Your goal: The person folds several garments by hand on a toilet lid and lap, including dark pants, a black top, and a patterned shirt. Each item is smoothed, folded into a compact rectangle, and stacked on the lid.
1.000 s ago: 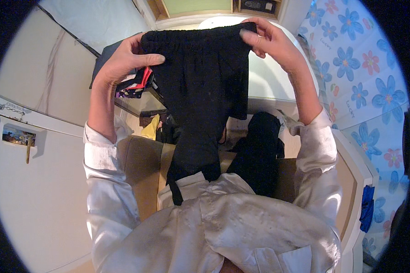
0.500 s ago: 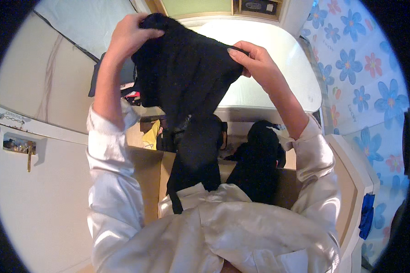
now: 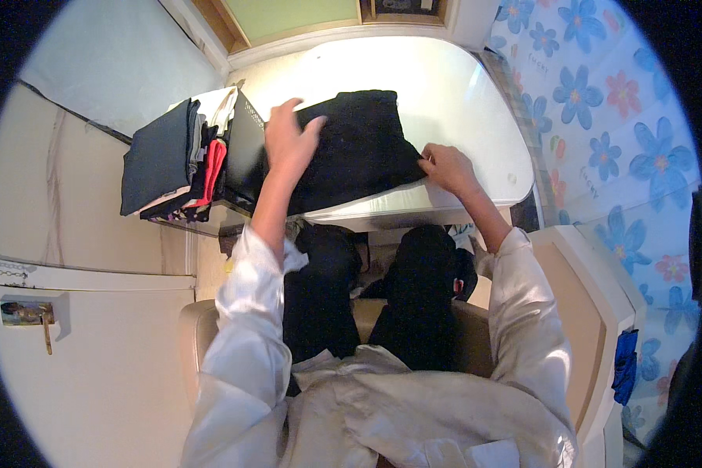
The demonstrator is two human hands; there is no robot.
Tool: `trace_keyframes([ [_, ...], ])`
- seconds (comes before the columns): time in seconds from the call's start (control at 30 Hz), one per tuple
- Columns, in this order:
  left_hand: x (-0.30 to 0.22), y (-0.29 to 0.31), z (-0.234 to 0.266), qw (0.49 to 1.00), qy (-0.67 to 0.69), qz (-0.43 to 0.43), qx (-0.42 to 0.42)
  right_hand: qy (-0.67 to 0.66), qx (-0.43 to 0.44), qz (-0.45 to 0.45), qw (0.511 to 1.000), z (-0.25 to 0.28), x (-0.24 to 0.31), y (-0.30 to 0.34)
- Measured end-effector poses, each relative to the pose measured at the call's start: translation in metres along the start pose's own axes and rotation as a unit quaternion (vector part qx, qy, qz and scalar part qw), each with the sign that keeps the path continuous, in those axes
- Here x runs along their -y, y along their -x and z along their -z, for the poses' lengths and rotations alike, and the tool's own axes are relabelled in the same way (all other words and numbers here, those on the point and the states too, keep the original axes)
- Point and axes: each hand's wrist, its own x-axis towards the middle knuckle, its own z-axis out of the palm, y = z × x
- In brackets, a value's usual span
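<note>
One fisheye view from the person's head, looking steeply down. Close beneath, fingers point(image 3: 308, 129) rest on a white table point(image 3: 460, 101)

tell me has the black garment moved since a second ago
Yes. The black garment, earlier held up in the air, now lies flat on the white table, with the left hand and right hand on it.
</note>
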Motion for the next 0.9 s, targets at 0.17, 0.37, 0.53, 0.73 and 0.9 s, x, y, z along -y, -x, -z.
trace_keyframes([
  [0.17,0.053,0.074,0.022,0.971,0.050,0.229,-0.043,-0.090,-0.117,0.057,0.987,-0.012,0.002,-0.026],
  [0.37,0.084,0.087,0.002,0.923,0.134,0.345,-0.107,-0.111,-0.093,-0.021,0.989,-0.018,0.029,-0.035],
  [0.53,0.081,0.092,-0.003,0.889,0.307,0.325,-0.104,-0.061,-0.176,0.045,0.981,-0.026,0.028,-0.029],
  [0.73,0.069,0.097,0.002,0.932,0.194,0.263,-0.159,-0.079,-0.160,0.047,0.983,-0.028,0.041,-0.023],
  [0.9,0.050,0.094,0.020,0.970,0.024,0.153,-0.187,-0.212,-0.120,0.031,0.969,-0.016,0.016,-0.033],
])
